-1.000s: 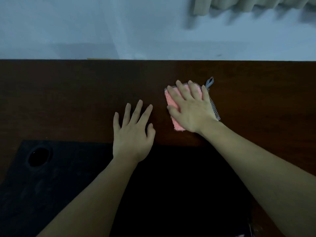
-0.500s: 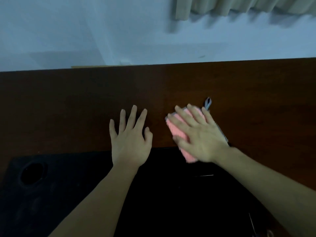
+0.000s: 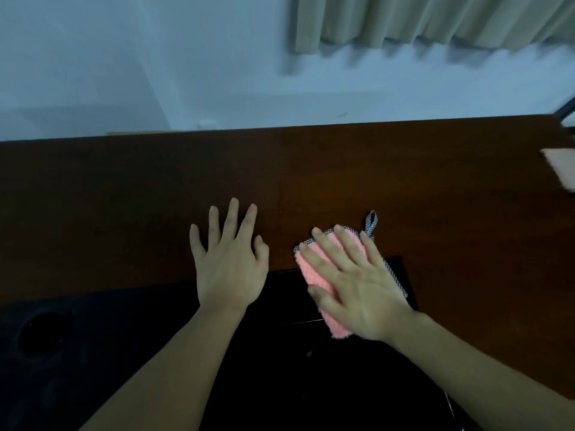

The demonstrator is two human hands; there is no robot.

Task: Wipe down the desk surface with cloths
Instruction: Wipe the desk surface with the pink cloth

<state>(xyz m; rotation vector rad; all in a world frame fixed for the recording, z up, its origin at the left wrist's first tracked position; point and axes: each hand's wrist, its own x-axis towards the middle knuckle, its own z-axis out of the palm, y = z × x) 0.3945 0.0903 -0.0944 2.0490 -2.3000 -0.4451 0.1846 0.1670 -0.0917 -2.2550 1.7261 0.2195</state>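
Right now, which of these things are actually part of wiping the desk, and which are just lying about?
Part of the job:
- pink cloth, pressed flat under the right hand
- brown desk
- left hand, resting flat on the desk

Just lying about:
- black mat at the near edge
- pale cloth-like thing at far right, cut off
- curtain

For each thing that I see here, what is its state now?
Left hand: flat on desk, fingers spread, holds nothing.
Right hand: straight fingers press pink cloth.
Pink cloth: flat, partly on black mat.
Curtain: hangs drawn.
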